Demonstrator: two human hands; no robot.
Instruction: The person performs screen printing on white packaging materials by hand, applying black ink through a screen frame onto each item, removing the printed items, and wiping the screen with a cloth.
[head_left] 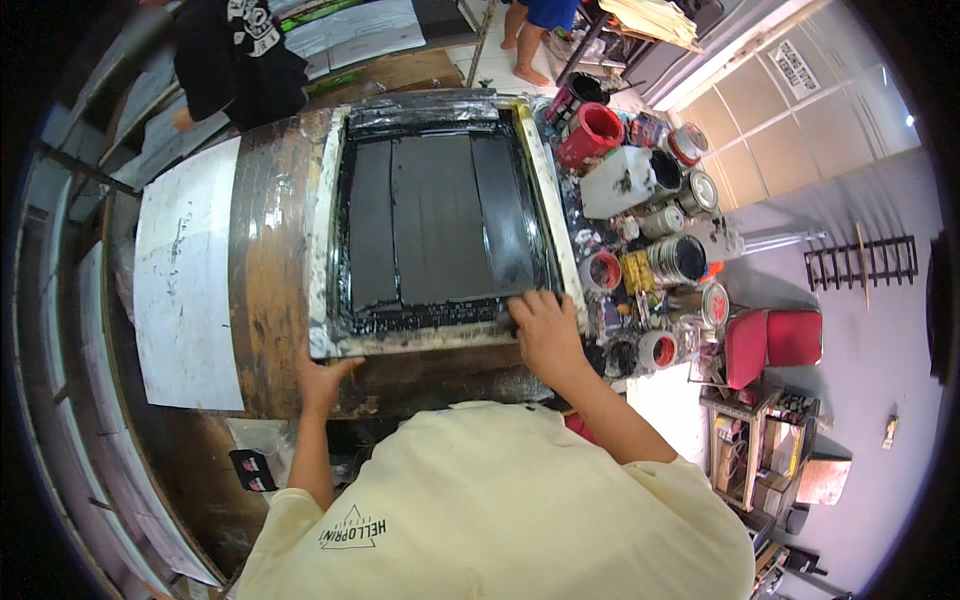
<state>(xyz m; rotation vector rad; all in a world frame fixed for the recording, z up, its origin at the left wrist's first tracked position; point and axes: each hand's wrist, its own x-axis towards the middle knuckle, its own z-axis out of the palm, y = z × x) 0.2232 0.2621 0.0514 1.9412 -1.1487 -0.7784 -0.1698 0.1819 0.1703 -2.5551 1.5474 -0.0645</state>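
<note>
Right hand [548, 328] and left hand [322, 380] at near edge of inky screen frame [320, 240].
Frame, pale and stained, sits over wooden worktable [268, 320], at 12 o'clock from the wearer; can't tell if its near rail touches the wood. Black ink [438, 220] coats the inside. Clock from frame centre: right hand between 4 and 5 o'clock, fingers curled over near rail, grasping it; left hand at 7 o'clock, thumb spread from fingers at the corner, can't tell if clasping. White sheet [187, 290] between 8 and 9 o'clock, red pot [592, 135] at 2, pale jug [612, 185] near 3, red chair [745, 350] near 4, person in black shirt [235, 75] at 10.
</note>
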